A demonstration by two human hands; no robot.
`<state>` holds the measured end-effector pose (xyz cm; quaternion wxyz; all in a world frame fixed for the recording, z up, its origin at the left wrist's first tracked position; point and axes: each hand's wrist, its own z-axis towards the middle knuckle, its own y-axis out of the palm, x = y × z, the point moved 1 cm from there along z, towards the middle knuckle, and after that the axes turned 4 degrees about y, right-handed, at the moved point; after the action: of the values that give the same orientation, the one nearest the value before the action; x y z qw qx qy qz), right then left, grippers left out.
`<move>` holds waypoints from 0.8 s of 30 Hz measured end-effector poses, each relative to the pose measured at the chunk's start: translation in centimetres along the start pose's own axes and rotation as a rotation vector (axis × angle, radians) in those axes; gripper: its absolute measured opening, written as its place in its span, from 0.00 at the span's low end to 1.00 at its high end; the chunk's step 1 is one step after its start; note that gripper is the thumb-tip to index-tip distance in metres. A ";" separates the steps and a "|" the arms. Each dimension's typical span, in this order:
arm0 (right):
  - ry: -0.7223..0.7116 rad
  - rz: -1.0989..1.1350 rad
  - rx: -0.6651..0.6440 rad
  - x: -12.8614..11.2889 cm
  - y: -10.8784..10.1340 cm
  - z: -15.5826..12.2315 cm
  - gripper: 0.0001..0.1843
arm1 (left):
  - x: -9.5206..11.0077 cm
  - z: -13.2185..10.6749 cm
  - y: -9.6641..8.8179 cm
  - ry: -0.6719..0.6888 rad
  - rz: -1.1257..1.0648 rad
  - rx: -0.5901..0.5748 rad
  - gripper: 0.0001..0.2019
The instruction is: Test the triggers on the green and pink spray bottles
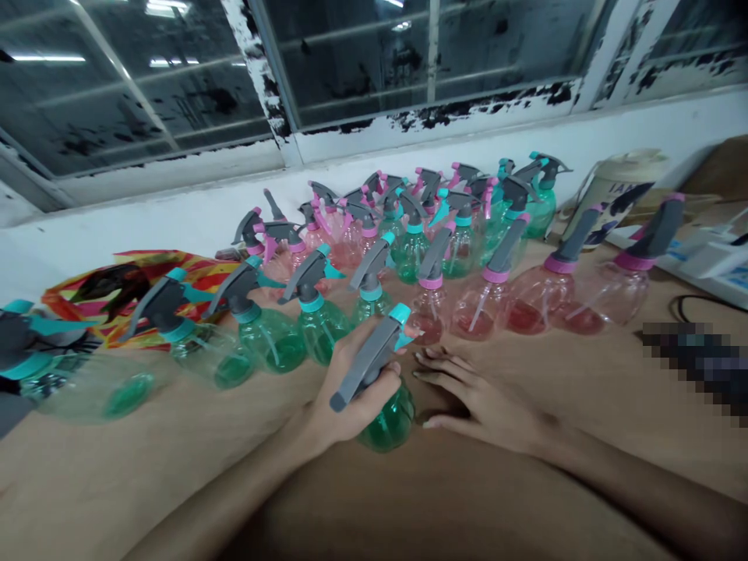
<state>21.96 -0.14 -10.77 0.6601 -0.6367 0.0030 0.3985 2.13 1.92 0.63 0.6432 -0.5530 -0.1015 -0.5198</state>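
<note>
My left hand is wrapped round the neck of a green spray bottle with a grey and teal trigger head, at the near middle of the table. To its right, my right hand lies low over the table with fingers spread, holding nothing. Just beyond the hands stands a row of spray bottles. On the left they are green with teal collars, such as one green bottle; on the right they are pink with magenta collars, such as one pink bottle.
Behind the row, several more pink and green spray bottles crowd towards the wall. A red and yellow patterned bag lies at the left. A beige container, a white device and a black cable are at the right.
</note>
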 end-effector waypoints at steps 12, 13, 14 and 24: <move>0.022 0.032 -0.009 0.6 0.6 -0.4 0.33 | -0.5 -0.8 -0.1 0.070 0.007 -0.024 0.05; 0.019 0.027 -0.006 0.6 0.5 -0.4 0.33 | -0.5 -0.8 -0.1 0.060 -0.003 -0.020 0.04; 0.017 0.020 -0.008 0.6 0.5 -0.4 0.34 | -0.6 -0.9 0.0 0.048 -0.016 -0.018 0.04; 0.023 -0.007 -0.026 0.8 0.5 -0.4 0.33 | -0.9 -1.0 0.5 0.032 -0.077 0.004 0.06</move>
<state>22.41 -0.14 -11.67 0.6531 -0.6498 0.0030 0.3888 1.66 1.52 -0.72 0.6253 -0.5389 -0.1138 -0.5529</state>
